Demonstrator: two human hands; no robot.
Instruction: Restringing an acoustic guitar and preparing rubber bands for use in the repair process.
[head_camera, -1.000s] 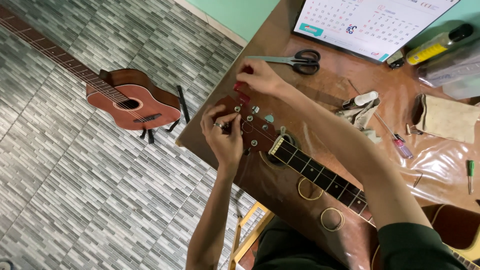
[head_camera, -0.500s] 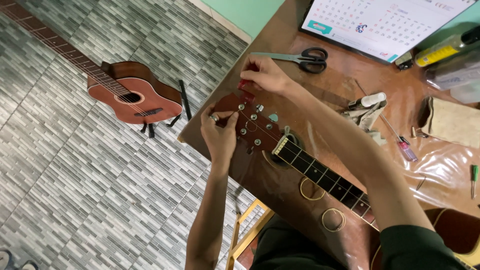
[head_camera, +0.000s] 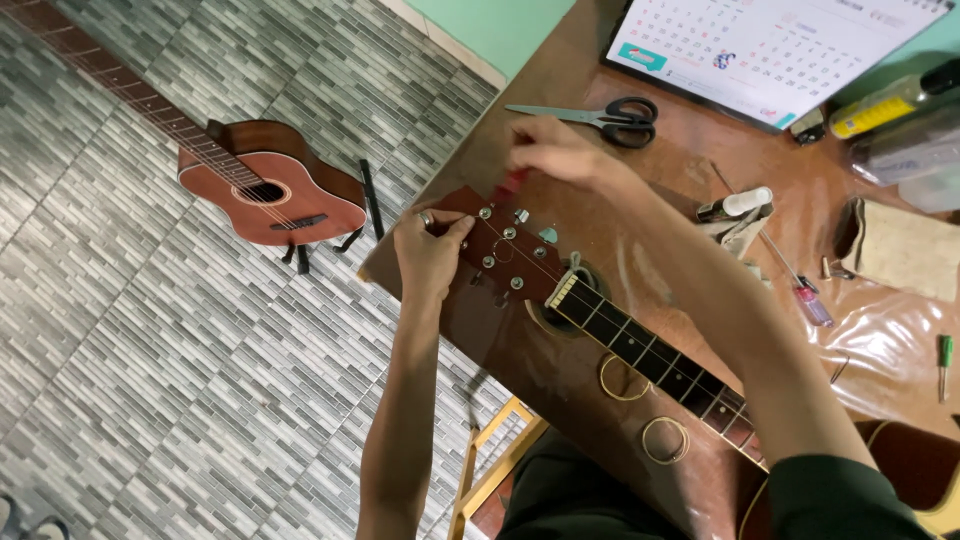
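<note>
Head view. A guitar headstock (head_camera: 500, 250) is lying on the near left part of a brown wooden table (head_camera: 540, 90), its dark fretted neck (head_camera: 650, 350) running toward the lower right. The left hand (head_camera: 428, 255) is pinching a tuning peg at the headstock's left edge, fingers curled closed on it. The right hand (head_camera: 560, 150) is reaching over the far end of the headstock, fingertips gripping a small red object (head_camera: 514, 181) that is too blurred to identify.

Black-handled scissors (head_camera: 600, 115) are lying just beyond the right hand, and a desk calendar (head_camera: 770, 50) is lying farther back. Two coiled strings (head_camera: 645, 410) are resting beside the neck. A second, reddish guitar (head_camera: 270, 195) is lying on the grey tiled floor (head_camera: 120, 380), well apart from the table.
</note>
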